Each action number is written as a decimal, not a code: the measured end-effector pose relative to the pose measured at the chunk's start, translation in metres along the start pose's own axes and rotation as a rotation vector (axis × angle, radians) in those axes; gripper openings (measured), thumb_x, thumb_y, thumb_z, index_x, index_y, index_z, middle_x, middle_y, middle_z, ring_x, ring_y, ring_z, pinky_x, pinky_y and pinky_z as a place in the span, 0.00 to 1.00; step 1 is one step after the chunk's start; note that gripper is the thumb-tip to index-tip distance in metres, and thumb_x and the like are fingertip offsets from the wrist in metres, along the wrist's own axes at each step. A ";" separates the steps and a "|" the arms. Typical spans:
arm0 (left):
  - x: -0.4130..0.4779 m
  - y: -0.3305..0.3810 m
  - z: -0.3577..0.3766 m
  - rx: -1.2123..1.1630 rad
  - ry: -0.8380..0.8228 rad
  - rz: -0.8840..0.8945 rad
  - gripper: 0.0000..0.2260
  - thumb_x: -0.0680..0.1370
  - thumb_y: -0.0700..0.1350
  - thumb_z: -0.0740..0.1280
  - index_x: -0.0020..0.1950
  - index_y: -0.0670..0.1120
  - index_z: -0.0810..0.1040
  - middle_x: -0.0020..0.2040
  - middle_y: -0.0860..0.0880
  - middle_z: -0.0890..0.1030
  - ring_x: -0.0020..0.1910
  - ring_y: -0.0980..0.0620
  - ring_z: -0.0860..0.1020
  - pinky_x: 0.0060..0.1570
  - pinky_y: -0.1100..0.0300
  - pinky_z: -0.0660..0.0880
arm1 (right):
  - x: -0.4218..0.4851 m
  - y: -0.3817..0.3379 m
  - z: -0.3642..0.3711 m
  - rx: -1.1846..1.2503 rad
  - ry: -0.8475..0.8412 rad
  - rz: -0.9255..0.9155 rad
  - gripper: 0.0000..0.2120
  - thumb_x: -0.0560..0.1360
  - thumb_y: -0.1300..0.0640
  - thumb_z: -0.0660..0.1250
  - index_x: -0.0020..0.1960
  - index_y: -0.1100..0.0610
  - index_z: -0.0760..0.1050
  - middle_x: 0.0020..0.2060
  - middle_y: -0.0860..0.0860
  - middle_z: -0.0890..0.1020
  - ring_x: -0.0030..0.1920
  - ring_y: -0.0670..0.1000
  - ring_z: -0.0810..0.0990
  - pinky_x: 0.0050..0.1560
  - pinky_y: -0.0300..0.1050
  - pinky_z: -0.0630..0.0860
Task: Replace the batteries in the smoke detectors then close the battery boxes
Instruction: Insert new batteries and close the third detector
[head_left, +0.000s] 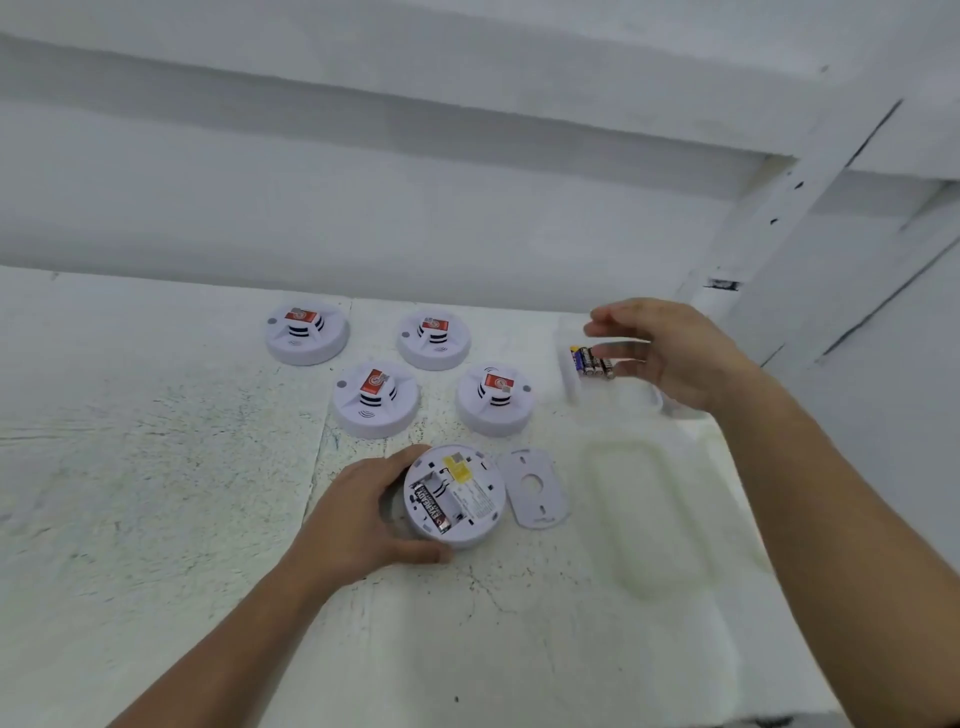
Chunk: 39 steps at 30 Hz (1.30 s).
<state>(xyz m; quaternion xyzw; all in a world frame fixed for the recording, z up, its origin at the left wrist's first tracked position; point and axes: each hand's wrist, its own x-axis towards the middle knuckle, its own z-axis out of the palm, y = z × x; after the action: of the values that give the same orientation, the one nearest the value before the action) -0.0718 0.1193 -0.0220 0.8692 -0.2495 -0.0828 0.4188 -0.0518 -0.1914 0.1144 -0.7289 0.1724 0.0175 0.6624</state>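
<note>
A white smoke detector (470, 512) lies upside down near the table's middle, its battery box open with one black battery (430, 508) in it. My left hand (363, 512) grips the detector's left rim. The detached white cover plate (535, 488) lies just to the right of the detector. My right hand (670, 348) hovers with relaxed fingers over a clear container (571, 384) that holds several batteries (592, 362); it holds nothing that I can see.
Several other white smoke detectors with red labels stand upright behind, among them one at the far left (306, 332) and one in front of it (375, 399). A translucent lid (649, 514) lies at the right. A white wall and a post (779, 218) close the back.
</note>
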 end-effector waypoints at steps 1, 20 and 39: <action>0.000 0.002 0.000 0.001 0.001 -0.006 0.38 0.53 0.60 0.81 0.58 0.72 0.68 0.52 0.72 0.75 0.55 0.70 0.70 0.49 0.74 0.65 | 0.010 -0.001 -0.016 0.002 0.110 -0.007 0.07 0.78 0.59 0.62 0.46 0.58 0.78 0.43 0.54 0.83 0.35 0.49 0.81 0.31 0.38 0.76; 0.002 0.012 0.000 -0.005 0.017 0.018 0.40 0.53 0.59 0.82 0.59 0.75 0.67 0.55 0.69 0.76 0.55 0.65 0.74 0.51 0.67 0.70 | 0.089 0.072 -0.087 -1.154 0.452 0.282 0.14 0.73 0.66 0.60 0.30 0.60 0.63 0.27 0.54 0.69 0.27 0.52 0.66 0.27 0.40 0.61; 0.002 0.014 -0.004 0.023 0.002 0.007 0.40 0.53 0.61 0.81 0.57 0.81 0.62 0.56 0.75 0.72 0.56 0.70 0.70 0.49 0.74 0.63 | 0.099 0.073 -0.089 -0.982 0.555 0.251 0.16 0.72 0.68 0.62 0.29 0.60 0.61 0.25 0.55 0.67 0.26 0.52 0.65 0.28 0.40 0.60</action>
<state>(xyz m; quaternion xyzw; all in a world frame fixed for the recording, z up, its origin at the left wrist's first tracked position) -0.0737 0.1135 -0.0092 0.8732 -0.2531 -0.0773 0.4093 0.0029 -0.3046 0.0299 -0.9021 0.3966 -0.0181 0.1691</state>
